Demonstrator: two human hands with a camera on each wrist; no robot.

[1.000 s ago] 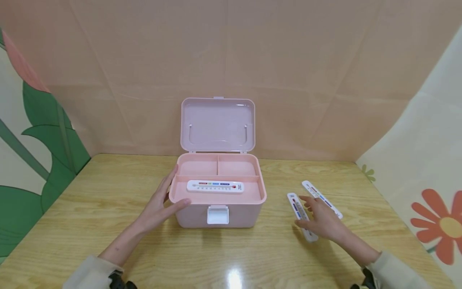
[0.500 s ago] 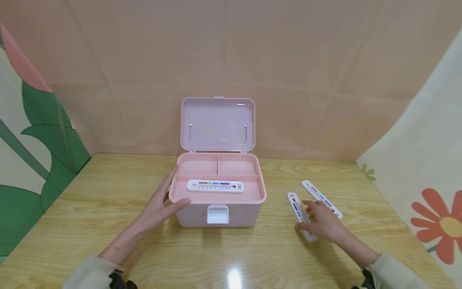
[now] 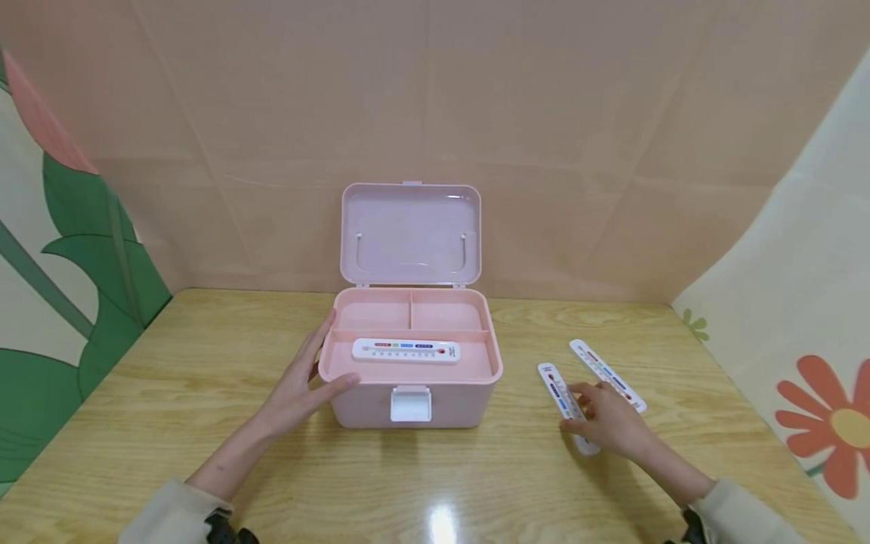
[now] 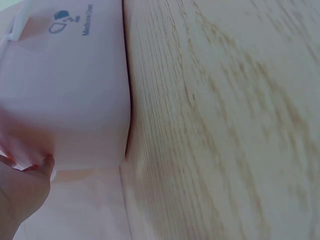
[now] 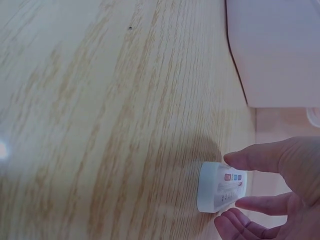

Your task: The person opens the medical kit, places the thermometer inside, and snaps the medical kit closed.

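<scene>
A pink box (image 3: 414, 404) stands with its lid (image 3: 411, 236) raised; a white thermometer (image 3: 405, 350) lies in the front compartment of its tray. My left hand (image 3: 299, 397) holds the box's left front corner, thumb over the front rim and fingers along the side; the left wrist view shows this hand (image 4: 25, 192) against the box (image 4: 75, 100). With thumb and fingers at its two long edges, my right hand (image 3: 608, 419) pinches a second thermometer (image 3: 559, 389) on the table. In the right wrist view that thermometer (image 5: 212, 187) lies between thumb and fingers (image 5: 260, 204).
A third thermometer (image 3: 598, 366) lies slantwise on the wooden table (image 3: 272, 483), just beyond my right hand. Behind the box hangs a plain peach cloth (image 3: 578, 151). Printed cloths with a leaf pattern (image 3: 102, 257) and a red flower (image 3: 849, 427) flank the table.
My right thumb and fingers have closed in on the nearer thermometer, whose far end has shifted slightly left. My left hand and the box have stayed in place.
</scene>
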